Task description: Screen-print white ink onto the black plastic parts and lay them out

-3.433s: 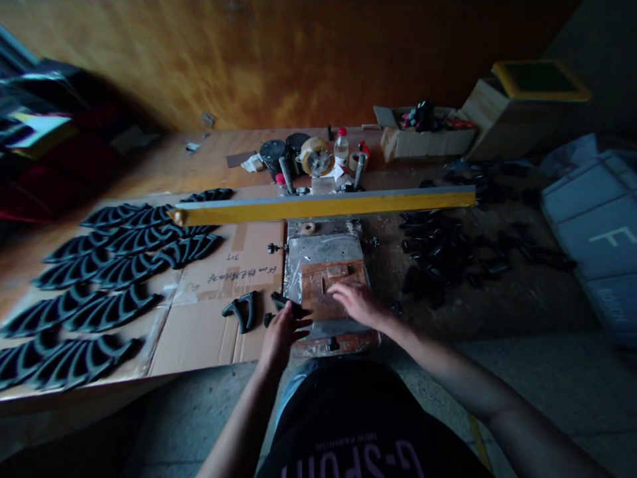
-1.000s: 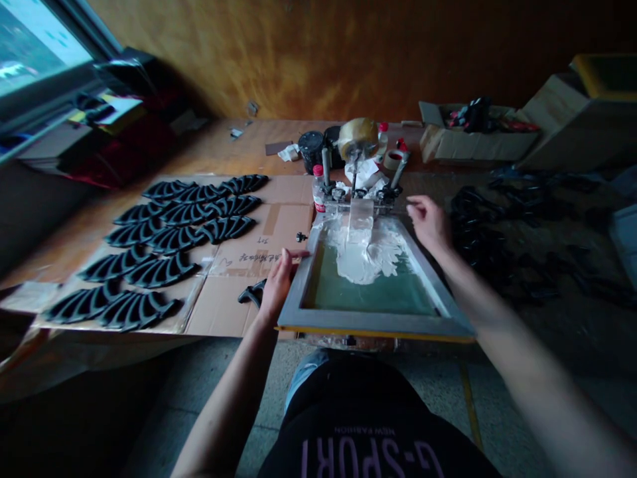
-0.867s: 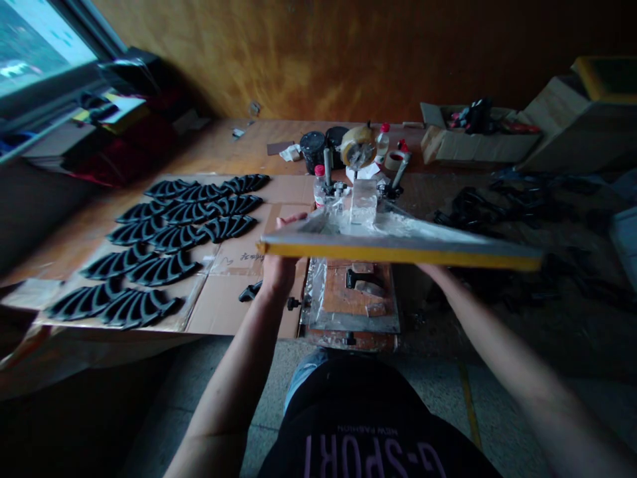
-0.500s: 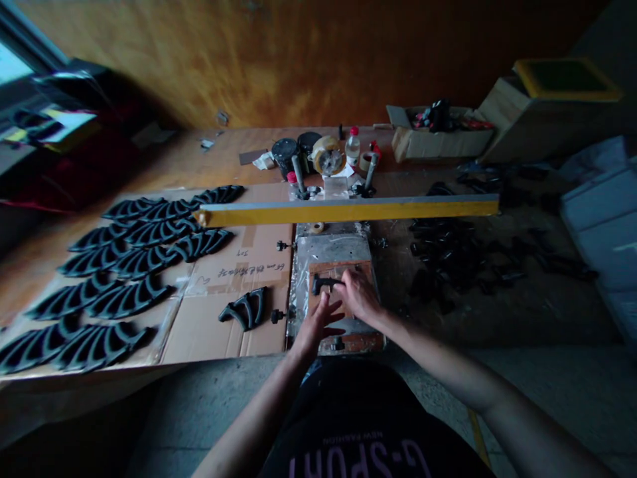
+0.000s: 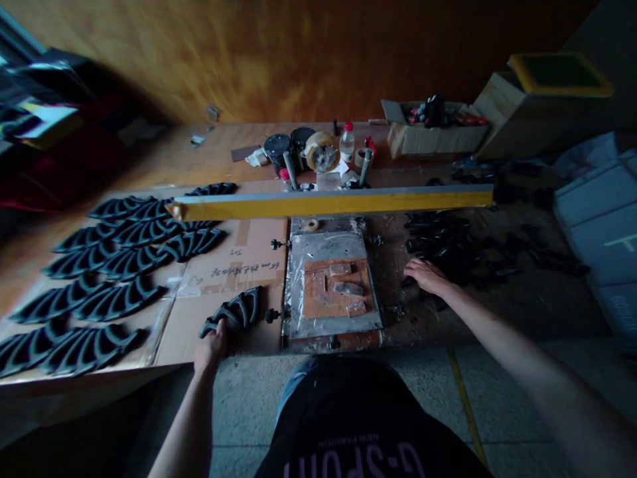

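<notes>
My left hand is closed on a curved black part at the near end of a small row of such parts on the cardboard. Out to the right, my right hand reaches down at the near left edge of a pile of black parts; its fingers are close together, and what they hold, if anything, is hidden. Between the hands lies a wooden board with small blocks on it, set on a metal plate. Nothing black lies on that board.
A long yellow bar spans above the plate. Nested rows of black parts cover the left cardboard. Behind stand a tape roll, a bottle and black tubs. An open carton and grey crates are at right.
My left hand has moved left to the row on the cardboard, where another black part now lies. My right hand has left the wooden board and moved right to the pile.
</notes>
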Demonstrator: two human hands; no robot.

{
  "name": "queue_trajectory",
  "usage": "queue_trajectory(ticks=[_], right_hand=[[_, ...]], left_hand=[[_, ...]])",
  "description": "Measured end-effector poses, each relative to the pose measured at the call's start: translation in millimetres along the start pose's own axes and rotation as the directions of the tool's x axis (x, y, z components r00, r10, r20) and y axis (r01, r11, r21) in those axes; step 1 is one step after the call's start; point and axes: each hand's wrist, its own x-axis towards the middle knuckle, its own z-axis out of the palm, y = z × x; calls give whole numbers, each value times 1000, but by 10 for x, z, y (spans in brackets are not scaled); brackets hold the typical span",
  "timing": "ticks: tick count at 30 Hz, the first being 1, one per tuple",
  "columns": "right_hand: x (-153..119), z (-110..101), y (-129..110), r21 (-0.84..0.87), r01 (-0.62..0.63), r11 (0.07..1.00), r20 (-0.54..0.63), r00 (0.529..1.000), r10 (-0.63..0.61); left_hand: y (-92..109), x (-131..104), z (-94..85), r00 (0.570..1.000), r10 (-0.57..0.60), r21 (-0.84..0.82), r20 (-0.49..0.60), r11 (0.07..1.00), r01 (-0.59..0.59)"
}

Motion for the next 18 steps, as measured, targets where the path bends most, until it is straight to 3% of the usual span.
queue_trajectory(ticks=[2, 4, 6, 8, 9, 11, 13, 14, 16, 18], right_hand=[[72, -4, -210, 45, -57, 997, -86, 994, 60], [207, -26, -551, 147, -47, 988, -233, 969, 80], [368, -47, -965, 228, 107, 968, -376, 927, -14], [520, -55, -1379, 220, 283, 934, -451, 878, -160], [582, -54, -1563, 183, 341, 922, -459, 859, -226], [666, -47, -1852, 70, 385, 920, -450, 836, -315], [691, -47, -2014, -68, 377, 924, -437, 821, -367], [684, -55, -2048, -142, 366, 920, -440, 809, -390], [642, -102, -2020, -349, 316, 882, -459, 763, -455], [590, -196, -1873, -612, 203, 764, -459, 696, -552]], left_hand=[[147, -13, -95, 995, -17, 77, 94, 997, 10], [404, -62, -222, 992, 12, 46, 126, 999, -18], [769, -164, -351, 983, 164, -90, 85, 984, -156], [1225, -352, -457, 937, 350, -261, 10, 905, -335], [1468, -482, -499, 903, 429, -338, -32, 846, -413], [1931, -792, -560, 752, 628, -619, -202, 513, -595], [2277, -1105, -593, 622, 733, -761, -274, 230, -606], [2382, -1237, -599, 576, 763, -788, -293, 149, -597], [2436, -1426, -584, 557, 770, -801, -311, 103, -589], [2298, -1509, -526, 611, 728, -801, -311, 145, -581]])
